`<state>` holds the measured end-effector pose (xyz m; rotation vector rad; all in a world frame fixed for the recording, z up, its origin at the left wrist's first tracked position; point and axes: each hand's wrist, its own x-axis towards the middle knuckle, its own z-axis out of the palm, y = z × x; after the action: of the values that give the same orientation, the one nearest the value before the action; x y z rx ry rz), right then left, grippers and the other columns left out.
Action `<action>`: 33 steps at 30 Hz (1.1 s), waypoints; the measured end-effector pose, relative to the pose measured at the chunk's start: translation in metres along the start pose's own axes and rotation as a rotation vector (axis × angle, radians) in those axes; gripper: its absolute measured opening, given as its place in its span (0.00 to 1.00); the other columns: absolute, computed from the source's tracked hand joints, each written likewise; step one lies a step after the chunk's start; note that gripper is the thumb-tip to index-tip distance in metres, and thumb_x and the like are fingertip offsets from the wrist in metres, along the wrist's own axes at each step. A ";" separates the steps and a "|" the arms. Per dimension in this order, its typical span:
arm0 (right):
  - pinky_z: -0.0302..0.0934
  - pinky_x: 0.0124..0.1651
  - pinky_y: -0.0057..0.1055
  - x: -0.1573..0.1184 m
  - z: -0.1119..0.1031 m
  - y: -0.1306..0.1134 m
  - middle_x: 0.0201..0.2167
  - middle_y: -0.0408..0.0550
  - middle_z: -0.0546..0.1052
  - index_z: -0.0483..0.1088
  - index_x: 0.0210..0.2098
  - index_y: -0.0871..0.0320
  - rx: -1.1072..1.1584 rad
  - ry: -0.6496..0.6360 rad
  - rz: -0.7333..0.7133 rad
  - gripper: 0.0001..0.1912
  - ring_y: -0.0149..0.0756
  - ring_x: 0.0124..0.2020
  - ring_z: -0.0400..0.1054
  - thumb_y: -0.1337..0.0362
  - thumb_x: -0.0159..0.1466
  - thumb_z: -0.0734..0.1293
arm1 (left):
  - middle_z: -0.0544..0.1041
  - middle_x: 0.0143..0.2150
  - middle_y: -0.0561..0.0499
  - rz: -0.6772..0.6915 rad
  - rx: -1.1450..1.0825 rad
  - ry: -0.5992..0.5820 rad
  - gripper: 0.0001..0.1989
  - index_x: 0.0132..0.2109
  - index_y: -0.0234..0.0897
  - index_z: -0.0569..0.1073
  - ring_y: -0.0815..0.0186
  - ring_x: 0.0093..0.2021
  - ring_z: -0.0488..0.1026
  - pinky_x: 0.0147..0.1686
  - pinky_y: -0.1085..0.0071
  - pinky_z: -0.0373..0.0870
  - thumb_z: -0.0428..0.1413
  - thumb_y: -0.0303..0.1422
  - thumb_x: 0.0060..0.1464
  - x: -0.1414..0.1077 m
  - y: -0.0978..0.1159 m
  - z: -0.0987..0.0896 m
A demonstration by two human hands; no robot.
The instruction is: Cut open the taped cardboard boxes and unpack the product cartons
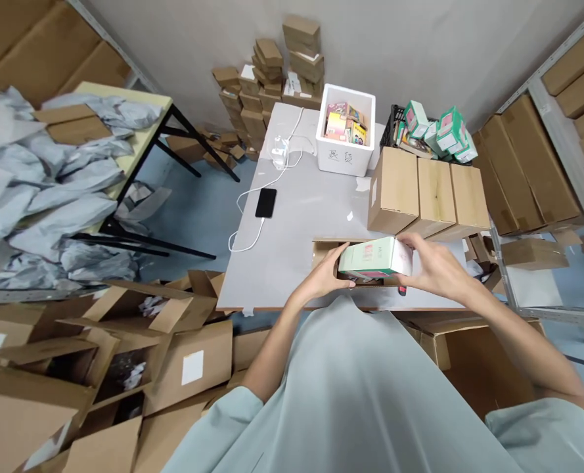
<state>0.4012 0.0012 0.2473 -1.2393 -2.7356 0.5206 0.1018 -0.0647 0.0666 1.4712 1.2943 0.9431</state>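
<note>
Between my two hands is a green and white box [370,256], tilted above an open cardboard box [324,249] at the table's near edge. My left hand [324,272] grips the left end of the green and white box, its fingers down by the cardboard rim. My right hand [432,263] is closed on the white right end, thumb on the near side. The inside of the cardboard box is mostly hidden beneath it. A small red and black object [402,290] lies by the right end of the cardboard box.
Closed cardboard boxes [394,190] stand behind my right hand. A white foam box [343,161] with booklets and a black crate [395,118] of green boxes sit farther back. A phone [265,203] on a cable lies left. Open cartons [193,348] crowd the floor.
</note>
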 end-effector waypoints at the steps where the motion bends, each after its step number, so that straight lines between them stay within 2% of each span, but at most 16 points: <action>1: 0.79 0.52 0.51 -0.006 -0.013 0.001 0.60 0.56 0.86 0.65 0.72 0.46 0.050 0.047 -0.007 0.39 0.63 0.57 0.84 0.55 0.65 0.79 | 0.69 0.81 0.34 0.038 -0.106 0.001 0.57 0.80 0.44 0.63 0.40 0.79 0.70 0.76 0.42 0.73 0.79 0.37 0.48 0.003 0.005 0.000; 3: 0.80 0.58 0.54 -0.015 -0.031 0.002 0.66 0.55 0.83 0.64 0.74 0.44 0.112 0.107 -0.044 0.42 0.63 0.63 0.82 0.56 0.64 0.79 | 0.73 0.77 0.35 0.077 -0.282 0.024 0.51 0.76 0.45 0.66 0.43 0.75 0.76 0.69 0.47 0.80 0.79 0.41 0.50 0.007 0.015 0.001; 5: 0.79 0.64 0.58 -0.020 -0.037 0.004 0.70 0.54 0.80 0.61 0.78 0.42 0.137 0.132 -0.095 0.45 0.62 0.68 0.79 0.59 0.65 0.78 | 0.77 0.72 0.36 0.066 -0.353 0.077 0.47 0.69 0.44 0.69 0.46 0.70 0.80 0.65 0.50 0.84 0.81 0.43 0.48 0.011 0.023 0.001; 10: 0.73 0.73 0.62 -0.029 -0.028 0.007 0.75 0.52 0.75 0.60 0.80 0.40 0.163 0.242 -0.196 0.41 0.58 0.74 0.73 0.62 0.73 0.73 | 0.81 0.68 0.38 0.053 -0.315 0.174 0.47 0.65 0.43 0.72 0.48 0.66 0.82 0.62 0.52 0.85 0.84 0.47 0.43 0.012 0.033 -0.005; 14: 0.72 0.75 0.62 -0.036 -0.023 0.013 0.77 0.50 0.75 0.57 0.84 0.37 0.195 0.255 -0.216 0.42 0.57 0.75 0.73 0.61 0.75 0.73 | 0.80 0.69 0.37 0.062 -0.279 0.192 0.48 0.66 0.43 0.73 0.47 0.67 0.81 0.62 0.51 0.85 0.83 0.51 0.43 0.006 0.039 -0.006; 19: 0.71 0.77 0.63 -0.040 -0.027 0.026 0.77 0.48 0.75 0.57 0.85 0.35 0.226 0.284 -0.213 0.45 0.59 0.75 0.73 0.57 0.75 0.75 | 0.81 0.68 0.38 0.056 -0.270 0.169 0.48 0.67 0.43 0.74 0.46 0.67 0.82 0.61 0.52 0.86 0.83 0.50 0.45 0.001 0.047 -0.003; 23: 0.74 0.74 0.60 -0.041 -0.030 0.034 0.76 0.48 0.76 0.59 0.84 0.36 0.260 0.257 -0.196 0.44 0.58 0.74 0.75 0.56 0.74 0.77 | 0.82 0.68 0.38 0.062 -0.299 0.171 0.47 0.66 0.44 0.75 0.47 0.66 0.83 0.60 0.53 0.87 0.84 0.49 0.44 0.000 0.048 0.001; 26: 0.73 0.75 0.61 -0.041 -0.029 0.037 0.77 0.48 0.75 0.57 0.85 0.36 0.247 0.251 -0.209 0.46 0.58 0.74 0.74 0.55 0.75 0.77 | 0.80 0.70 0.37 0.070 -0.313 0.183 0.47 0.66 0.43 0.74 0.46 0.67 0.82 0.59 0.53 0.87 0.84 0.49 0.44 -0.001 0.047 0.005; 29: 0.67 0.81 0.63 -0.039 -0.029 0.035 0.83 0.45 0.68 0.47 0.88 0.33 0.222 0.200 -0.257 0.49 0.57 0.80 0.67 0.55 0.77 0.74 | 0.80 0.71 0.37 0.080 -0.319 0.202 0.48 0.67 0.44 0.74 0.45 0.68 0.81 0.61 0.51 0.87 0.84 0.49 0.44 -0.002 0.049 0.008; 31: 0.60 0.85 0.64 -0.036 -0.030 0.032 0.87 0.43 0.57 0.39 0.89 0.34 0.216 0.159 -0.297 0.52 0.57 0.85 0.57 0.52 0.78 0.73 | 0.80 0.71 0.37 0.086 -0.318 0.206 0.49 0.68 0.44 0.74 0.45 0.68 0.81 0.62 0.50 0.86 0.84 0.49 0.44 -0.002 0.052 0.009; 33: 0.54 0.87 0.64 -0.033 -0.033 0.030 0.89 0.43 0.50 0.35 0.89 0.36 0.219 0.142 -0.306 0.53 0.56 0.88 0.50 0.50 0.79 0.71 | 0.80 0.72 0.36 0.085 -0.314 0.201 0.49 0.69 0.44 0.74 0.44 0.68 0.81 0.63 0.49 0.86 0.84 0.49 0.44 -0.003 0.057 0.011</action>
<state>0.4522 0.0041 0.2696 -0.7592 -2.5961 0.6469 0.1271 -0.0700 0.1188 1.2177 1.1666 1.3142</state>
